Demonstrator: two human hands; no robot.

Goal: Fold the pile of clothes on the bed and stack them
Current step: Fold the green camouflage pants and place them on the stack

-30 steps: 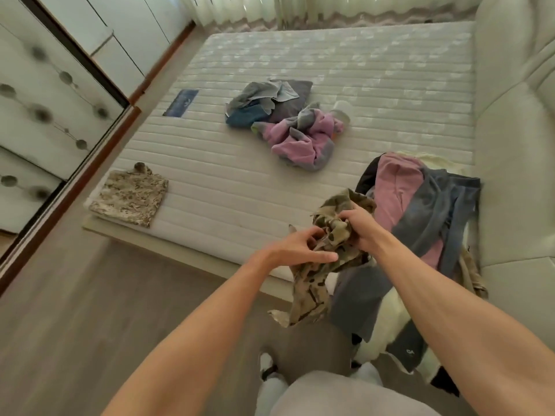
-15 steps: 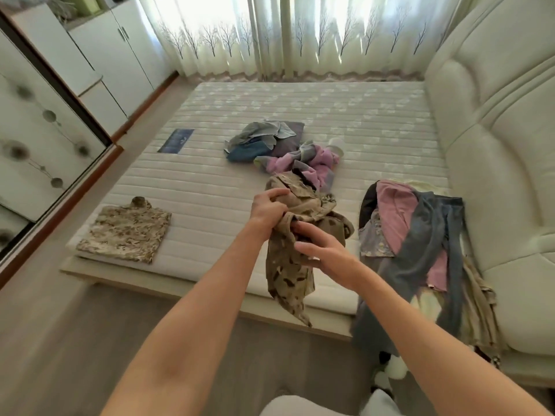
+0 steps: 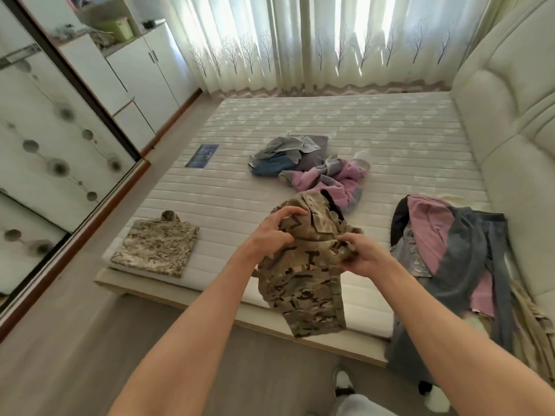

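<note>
Brown-green camouflage garment [image 3: 303, 274], white mattress [image 3: 360, 124]

folded garment [image 3: 154, 247] on mattress [image 3: 345, 127] near-left corner | held jacket [image 3: 303, 265] over near edge, between both hands | crumpled heap [image 3: 312, 166] mid-mattress behind it | draped pile [image 3: 456, 250] right, beside headboard [image 3: 510, 115]

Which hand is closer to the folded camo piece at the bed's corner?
Left. The left hand grips the camo garment just right of the folded camo piece; the right hand holds the garment's other side, farther away.
</note>
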